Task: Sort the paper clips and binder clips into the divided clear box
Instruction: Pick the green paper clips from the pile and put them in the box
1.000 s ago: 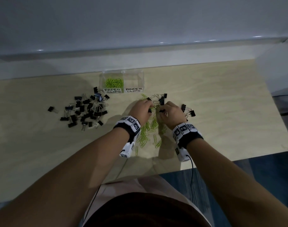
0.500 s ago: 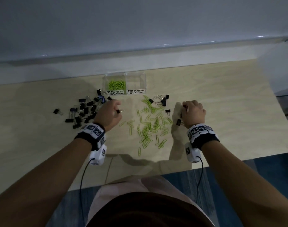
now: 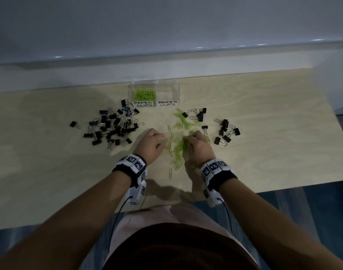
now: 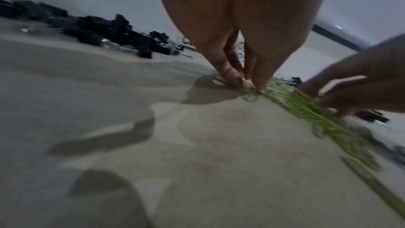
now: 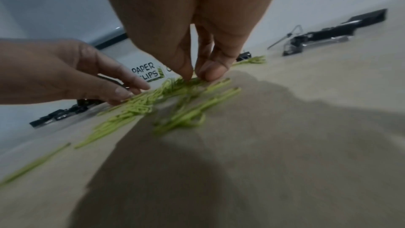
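The green paper clips (image 3: 179, 147) lie scattered flat on the worktop (image 3: 264, 106) between the two hands. They look light, thin and slick, likely to slide and tangle, so I would rake them into a bunch and pinch that. The right hand (image 3: 199, 146) pinches into the heap with fingertip and thumb; the left hand (image 3: 150, 144) presses relaxed fingertips on the near edge, gripping nothing clearly. Black binder clips (image 3: 112, 127) sit outside each hand. The divided clear box (image 3: 167, 92) stands beyond both hands, the way to it crossed by stray clips.
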The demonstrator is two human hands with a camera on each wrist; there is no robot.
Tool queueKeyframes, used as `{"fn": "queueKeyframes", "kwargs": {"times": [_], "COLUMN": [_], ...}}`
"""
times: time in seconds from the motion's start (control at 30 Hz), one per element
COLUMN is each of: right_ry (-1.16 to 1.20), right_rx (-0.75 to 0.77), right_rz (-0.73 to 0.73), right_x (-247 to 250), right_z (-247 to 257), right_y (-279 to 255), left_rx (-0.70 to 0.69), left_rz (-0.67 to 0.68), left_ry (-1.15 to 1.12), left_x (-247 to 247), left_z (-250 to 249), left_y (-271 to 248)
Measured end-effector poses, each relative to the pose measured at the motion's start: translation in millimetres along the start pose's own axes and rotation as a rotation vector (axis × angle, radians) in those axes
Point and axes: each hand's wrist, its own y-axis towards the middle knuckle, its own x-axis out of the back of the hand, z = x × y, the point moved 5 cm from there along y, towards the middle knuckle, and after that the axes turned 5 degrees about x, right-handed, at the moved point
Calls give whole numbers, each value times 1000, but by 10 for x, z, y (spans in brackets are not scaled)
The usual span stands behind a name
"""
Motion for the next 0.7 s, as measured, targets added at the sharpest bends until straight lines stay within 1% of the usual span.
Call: {"fn": "queueKeyframes", "kwargs": {"times": [0.07, 0.1, 0.17, 0.23, 0.27, 0.33, 0.37, 0.43, 0.53, 0.67, 0.7], "right_ry": [22, 17, -24, -102, -156, -225, -213, -111, -23, -23, -37], "right_rx": [89, 113, 113, 89, 75, 66, 57, 20, 13, -9, 1], "right_rz": [50, 56, 58, 117, 168, 221, 212, 147, 82, 31, 33], "right_x": [11, 54, 149, 175, 151, 79, 68, 69, 37, 29, 35], "right_z": [64, 61, -33, -173, -230, -282, -264, -184, -82, -63, -51], "right_y": [30, 17, -65, -186, -239, -275, -253, -153, 62, 242, 255], "left_rx": [-76, -112, -143, -177, -180, -166, -152, -131, -102, -112, -116], "left_rz": [92, 153, 267, 302, 300, 269, 236, 153, 105, 18, 14], "left_ry": [7, 62, 234, 395, 427, 389, 345, 262, 194, 142, 151], "left_x": [-81, -119, -191, -233, -256, -270, -265, -236, -203, -101, -92], "left_z": [-149, -192, -186, -124, -82, -50, -59, -114, -176, -148, -133], "left_y": [-51, -106, -248, -369, -401, -390, -345, -230, -61, 45, 39]}}
